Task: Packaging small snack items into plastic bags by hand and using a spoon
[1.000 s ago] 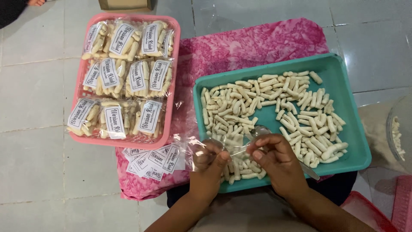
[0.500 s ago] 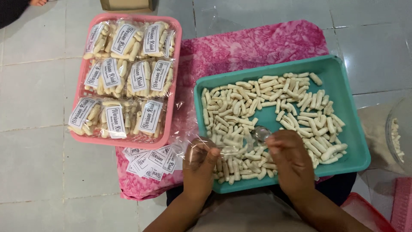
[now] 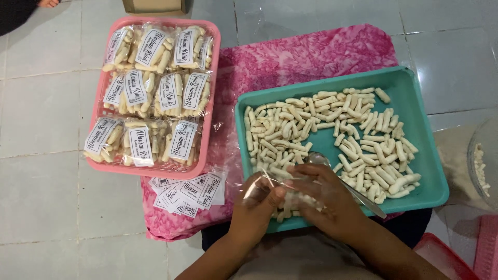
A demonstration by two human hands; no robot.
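Both hands, left [image 3: 258, 207] and right [image 3: 322, 199], pinching clear bag [image 3: 282, 193] open over teal tray [image 3: 428, 171]; sticks [image 3: 332, 129] within reach for loading.

Home floor used as a small snack-packing spot: pale tiled floor [image 3: 46, 197], pink patterned cloth [image 3: 301, 57] spread on it, pink basket [image 3: 212, 103] of labelled snack bags [image 3: 155, 93], teal tray [image 3: 415, 93] of loose pieces.

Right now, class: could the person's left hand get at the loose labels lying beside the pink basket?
Probably yes. The labels lie uncovered on the pink cloth just beside the left hand, though that hand is pinching a clear bag.
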